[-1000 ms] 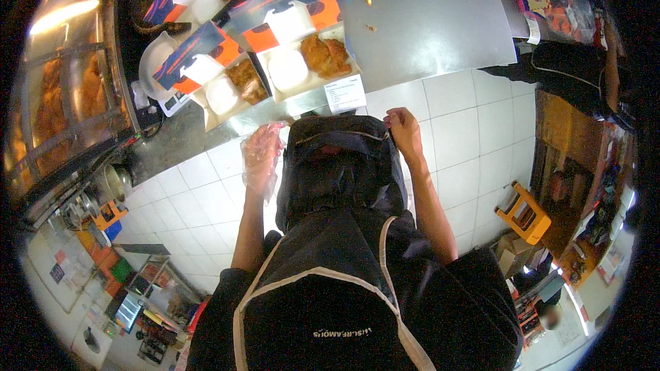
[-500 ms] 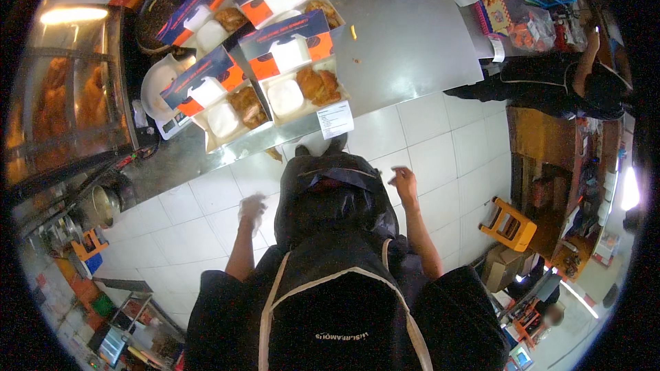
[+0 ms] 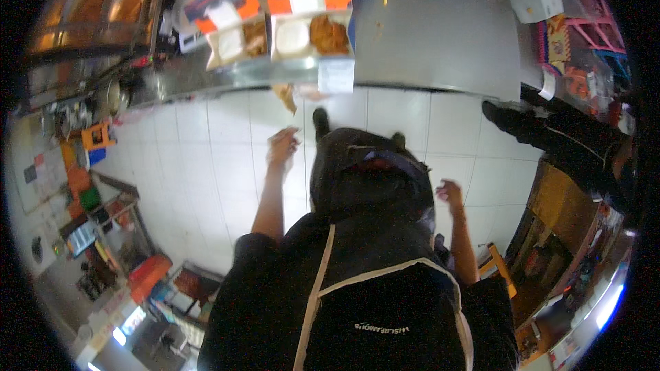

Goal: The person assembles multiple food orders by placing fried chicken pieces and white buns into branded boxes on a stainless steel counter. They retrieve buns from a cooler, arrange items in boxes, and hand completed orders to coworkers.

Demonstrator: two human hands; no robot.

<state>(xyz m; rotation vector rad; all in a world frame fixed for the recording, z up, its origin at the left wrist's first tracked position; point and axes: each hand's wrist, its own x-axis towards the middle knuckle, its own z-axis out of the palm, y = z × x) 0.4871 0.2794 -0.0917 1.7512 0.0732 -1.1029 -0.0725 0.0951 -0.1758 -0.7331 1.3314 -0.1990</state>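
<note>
My left hand [image 3: 283,148] hangs over the floor tiles, a little below the steel counter's front edge. It looks empty, with its fingers loosely apart and slightly smeared by motion. On the other side of my body my right hand [image 3: 450,196] hangs empty too, its fingers loosely bent and apart. Neither hand touches anything. Nearest to the left hand, two open food boxes with dark blue and orange lids stand at the counter edge: the left box [image 3: 213,51] and the right box [image 3: 277,55]. Each holds a white tub [image 3: 292,38] and browned roast chicken [image 3: 329,35].
A white paper slip [image 3: 336,76] hangs at the steel counter's [image 3: 440,41] edge. More boxes stand behind, near a lit glass cabinet [image 3: 96,3] of roasted food. Another person's dark-clad legs [image 3: 550,130] are at the right, beside a wooden shelf unit [image 3: 560,192]. An orange stool [image 3: 496,268] stands behind me.
My view has swung, so the counter and boxes sit higher and the floor shows more. The left hand has swung forward and the right hand back. The boxes appear unchanged.
</note>
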